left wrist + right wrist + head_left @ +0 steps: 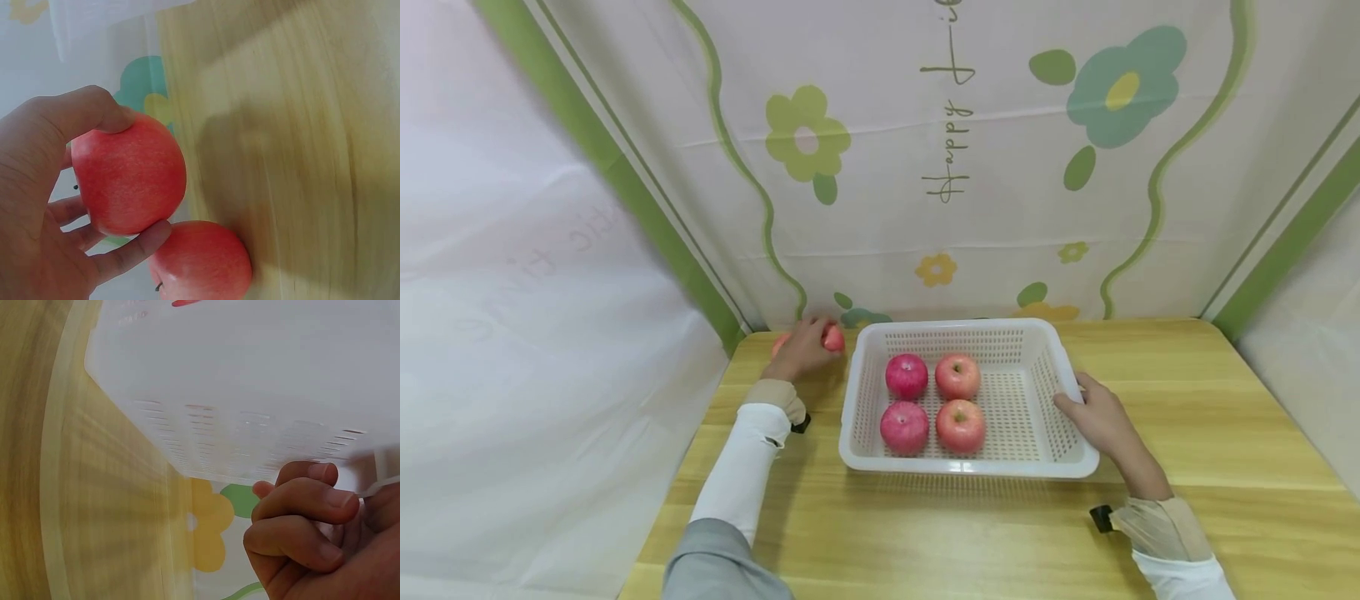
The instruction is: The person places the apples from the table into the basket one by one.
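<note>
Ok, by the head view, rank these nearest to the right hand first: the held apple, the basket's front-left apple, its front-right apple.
1. Front-right apple: in the basket, left of the right hand.
2. Front-left apple: beside it, farther left.
3. Held apple: in the left hand, outside the basket's left side.

Up the back curtain (880, 183) ran green handwriting (951, 137), turned sideways: "Happy", that one was clear, with a second word after it cut off by the view's top edge! Over on the left curtain (535, 358), faint lettering (587, 235) showed "tic", then "ti", the rest too pale.
</note>
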A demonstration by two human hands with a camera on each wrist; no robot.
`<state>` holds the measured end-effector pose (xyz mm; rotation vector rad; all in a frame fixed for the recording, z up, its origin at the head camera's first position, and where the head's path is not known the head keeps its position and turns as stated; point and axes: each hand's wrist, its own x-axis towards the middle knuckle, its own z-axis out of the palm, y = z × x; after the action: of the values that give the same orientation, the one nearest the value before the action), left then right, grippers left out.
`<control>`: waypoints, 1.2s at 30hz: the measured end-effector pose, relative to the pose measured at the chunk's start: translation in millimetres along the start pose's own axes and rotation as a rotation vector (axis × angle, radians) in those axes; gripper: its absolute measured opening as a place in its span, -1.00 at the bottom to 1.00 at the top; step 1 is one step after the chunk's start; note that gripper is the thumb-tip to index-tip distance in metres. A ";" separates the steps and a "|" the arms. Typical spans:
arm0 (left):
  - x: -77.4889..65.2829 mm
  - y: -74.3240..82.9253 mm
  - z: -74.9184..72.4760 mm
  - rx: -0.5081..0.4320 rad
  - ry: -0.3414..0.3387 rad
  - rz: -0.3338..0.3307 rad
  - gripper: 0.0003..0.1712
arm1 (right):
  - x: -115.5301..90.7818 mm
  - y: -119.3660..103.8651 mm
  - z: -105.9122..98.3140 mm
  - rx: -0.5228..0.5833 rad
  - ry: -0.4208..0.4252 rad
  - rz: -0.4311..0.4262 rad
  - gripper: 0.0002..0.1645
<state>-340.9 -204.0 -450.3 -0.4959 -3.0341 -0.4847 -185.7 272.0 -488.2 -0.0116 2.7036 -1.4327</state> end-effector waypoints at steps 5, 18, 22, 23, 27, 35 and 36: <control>-1.4 0.6 -3.7 0.002 0.004 0.007 -0.28 | -0.6 -1.8 -0.2 0.004 -0.003 -0.006 -0.24; -2.7 2.8 -13.1 0.020 0.008 -0.011 -0.30 | -0.6 -1.3 -0.4 0.025 -0.033 -0.004 -0.24; -2.8 2.2 -14.6 0.015 0.010 -0.007 -0.30 | -1.2 -2.7 -1.0 0.033 -0.034 -0.008 -0.24; -2.8 2.0 -14.9 0.013 0.009 -0.008 -0.29 | -1.3 -3.0 -1.1 0.033 -0.034 -0.006 -0.24; -2.5 2.9 -17.6 0.000 0.011 -0.007 -0.26 | -1.4 -3.3 -1.4 0.031 -0.037 0.005 -0.23; -2.6 10.5 -26.3 -0.004 0.043 0.039 -0.29 | -1.2 -5.4 -1.3 0.019 -0.029 0.035 -0.25; -3.1 12.2 -27.8 -0.009 0.043 0.042 -0.29 | -1.3 -5.5 -1.2 0.018 -0.029 0.036 -0.26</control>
<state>-334.7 -202.6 -420.4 -0.5407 -2.9753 -0.5007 -184.7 270.0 -482.9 0.0176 2.6534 -1.4352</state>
